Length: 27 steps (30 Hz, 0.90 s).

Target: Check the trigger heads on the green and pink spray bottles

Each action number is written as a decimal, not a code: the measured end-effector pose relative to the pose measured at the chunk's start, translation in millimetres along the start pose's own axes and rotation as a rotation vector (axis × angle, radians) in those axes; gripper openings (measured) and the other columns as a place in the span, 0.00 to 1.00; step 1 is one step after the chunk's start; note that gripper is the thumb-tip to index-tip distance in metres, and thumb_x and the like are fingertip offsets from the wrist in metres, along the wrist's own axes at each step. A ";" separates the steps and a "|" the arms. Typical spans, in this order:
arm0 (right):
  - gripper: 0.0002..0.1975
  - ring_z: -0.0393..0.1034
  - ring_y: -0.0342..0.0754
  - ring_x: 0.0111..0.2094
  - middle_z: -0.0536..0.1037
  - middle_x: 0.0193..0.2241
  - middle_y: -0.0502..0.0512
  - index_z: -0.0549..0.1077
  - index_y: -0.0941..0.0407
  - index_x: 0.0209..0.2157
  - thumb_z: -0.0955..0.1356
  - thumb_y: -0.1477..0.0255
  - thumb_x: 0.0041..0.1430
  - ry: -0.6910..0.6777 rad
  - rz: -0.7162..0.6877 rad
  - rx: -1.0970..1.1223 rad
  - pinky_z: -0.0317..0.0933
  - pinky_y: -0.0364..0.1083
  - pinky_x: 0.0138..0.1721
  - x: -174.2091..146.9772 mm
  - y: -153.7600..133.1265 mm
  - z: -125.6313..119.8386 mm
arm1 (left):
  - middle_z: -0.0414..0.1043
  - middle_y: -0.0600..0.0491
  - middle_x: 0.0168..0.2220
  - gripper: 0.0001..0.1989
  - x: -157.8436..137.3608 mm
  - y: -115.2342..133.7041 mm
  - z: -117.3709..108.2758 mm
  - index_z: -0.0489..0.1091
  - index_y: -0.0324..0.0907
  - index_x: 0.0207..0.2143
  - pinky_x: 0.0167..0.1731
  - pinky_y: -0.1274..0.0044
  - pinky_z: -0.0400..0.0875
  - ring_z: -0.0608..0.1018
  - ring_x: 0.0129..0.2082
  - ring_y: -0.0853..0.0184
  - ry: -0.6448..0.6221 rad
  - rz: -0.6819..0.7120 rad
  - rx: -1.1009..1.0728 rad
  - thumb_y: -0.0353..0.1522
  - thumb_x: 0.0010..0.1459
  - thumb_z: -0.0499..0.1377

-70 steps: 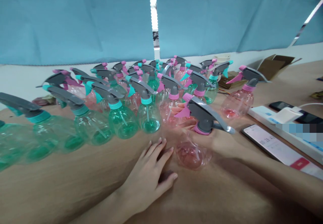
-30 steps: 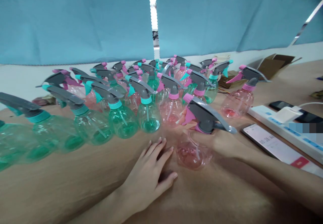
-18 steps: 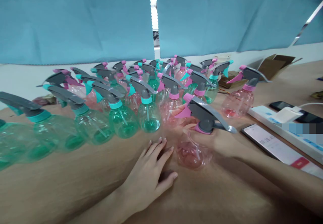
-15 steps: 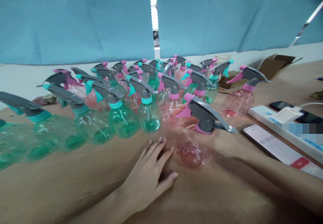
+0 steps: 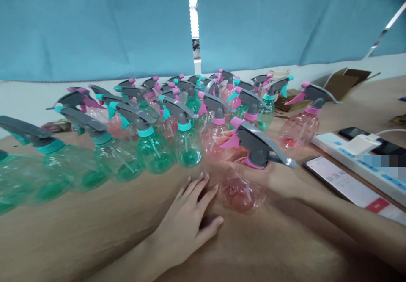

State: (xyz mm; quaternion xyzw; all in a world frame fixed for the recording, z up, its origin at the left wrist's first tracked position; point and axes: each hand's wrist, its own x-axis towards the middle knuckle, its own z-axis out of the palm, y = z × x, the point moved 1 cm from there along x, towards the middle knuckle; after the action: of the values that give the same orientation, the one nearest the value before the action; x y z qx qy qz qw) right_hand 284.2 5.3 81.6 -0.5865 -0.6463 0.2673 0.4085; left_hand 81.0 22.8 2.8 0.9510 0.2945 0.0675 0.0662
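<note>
hands (image 5: 190,222): 2 | phones (image 5: 345,184): 2 | power strips (image 5: 358,157): 1

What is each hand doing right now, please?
Left hand: open, flat on the table, holding nothing.
Right hand: closed around the pink spray bottle.

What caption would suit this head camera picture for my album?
Right hand grips a pink spray bottle by its neck; left hand rests flat on the table before rows of bottles.

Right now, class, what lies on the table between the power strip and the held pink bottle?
In the head view, a lit phone lies flat between the power strip and the pink bottle.
</note>
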 end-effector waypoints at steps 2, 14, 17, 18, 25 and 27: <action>0.07 0.73 0.53 0.31 0.73 0.24 0.52 0.70 0.53 0.28 0.66 0.64 0.49 -0.025 0.049 0.017 0.67 0.53 0.35 0.0 0.5 0.2 | 0.50 0.44 0.65 0.27 0.0 -0.1 -0.1 0.57 0.41 0.61 0.58 0.59 0.53 0.55 0.63 0.54 -0.002 0.002 0.000 0.44 0.64 0.52; 0.05 0.71 0.50 0.28 0.71 0.22 0.50 0.70 0.53 0.27 0.66 0.66 0.47 0.019 0.008 0.030 0.67 0.51 0.32 -0.5 4.3 0.7 | 0.51 0.44 0.64 0.27 -0.1 0.0 -0.7 0.58 0.41 0.61 0.58 0.58 0.54 0.55 0.63 0.54 0.005 0.002 -0.002 0.43 0.63 0.53; 0.06 0.71 0.50 0.28 0.71 0.22 0.50 0.71 0.52 0.27 0.65 0.66 0.49 0.001 0.008 0.021 0.67 0.51 0.32 -0.5 6.4 1.5 | 0.51 0.44 0.64 0.27 0.2 -0.3 -0.7 0.57 0.41 0.61 0.58 0.59 0.54 0.55 0.63 0.54 0.003 0.004 0.001 0.43 0.63 0.53; 0.06 0.70 0.50 0.28 0.71 0.21 0.50 0.71 0.52 0.27 0.65 0.65 0.49 -0.003 0.008 0.020 0.67 0.51 0.31 -0.4 7.0 1.6 | 0.51 0.44 0.64 0.27 0.2 -0.5 -0.5 0.57 0.41 0.61 0.58 0.59 0.54 0.55 0.63 0.54 0.006 0.006 0.000 0.43 0.63 0.53; 0.05 0.71 0.50 0.29 0.72 0.22 0.49 0.71 0.52 0.30 0.66 0.68 0.49 0.003 -0.009 0.045 0.67 0.51 0.35 -0.6 6.6 0.8 | 0.51 0.45 0.64 0.27 -0.4 -1.5 1.2 0.58 0.42 0.60 0.58 0.59 0.54 0.56 0.62 0.54 0.021 0.003 -0.005 0.43 0.63 0.54; 0.04 0.71 0.49 0.29 0.73 0.24 0.50 0.71 0.52 0.28 0.66 0.69 0.47 0.027 0.000 0.007 0.68 0.50 0.34 -1.1 4.5 -0.7 | 0.51 0.45 0.64 0.27 -0.5 -1.7 1.4 0.57 0.42 0.61 0.58 0.59 0.54 0.56 0.63 0.54 0.019 0.005 -0.004 0.43 0.63 0.53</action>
State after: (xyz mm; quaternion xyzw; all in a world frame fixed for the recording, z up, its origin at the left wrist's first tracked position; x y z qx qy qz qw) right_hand 287.1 4.9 77.9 -0.5887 -0.6397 0.2618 0.4191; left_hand 79.9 23.8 1.1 0.9509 0.2925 0.0772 0.0650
